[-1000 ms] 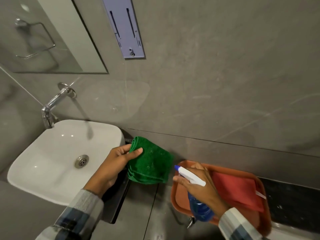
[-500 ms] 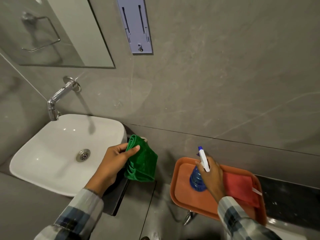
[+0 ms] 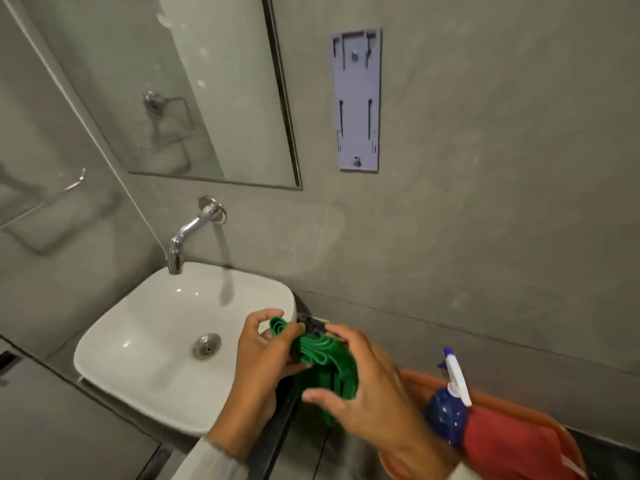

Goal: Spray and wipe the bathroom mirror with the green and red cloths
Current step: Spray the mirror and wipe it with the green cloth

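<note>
A folded green cloth (image 3: 325, 365) is bunched between both hands, just right of the sink. My left hand (image 3: 263, 358) grips its upper left end, and my right hand (image 3: 367, 386) wraps around its right side. The blue spray bottle (image 3: 446, 414) with a white trigger head stands in the orange tray (image 3: 412, 377) at lower right, untouched. The red cloth (image 3: 512, 448) lies in that tray beside the bottle. The mirror (image 3: 194, 88) hangs on the wall at upper left, above the tap.
A white basin (image 3: 145, 341) with a chrome tap (image 3: 187, 233) sits left of my hands. A grey mounting plate (image 3: 358, 98) is fixed to the wall right of the mirror. A dark counter edge (image 3: 277, 431) runs beneath my wrists.
My right hand let go of the spray bottle, which now stands in the tray, and moved left onto the green cloth. The view tilted up, showing more mirror.
</note>
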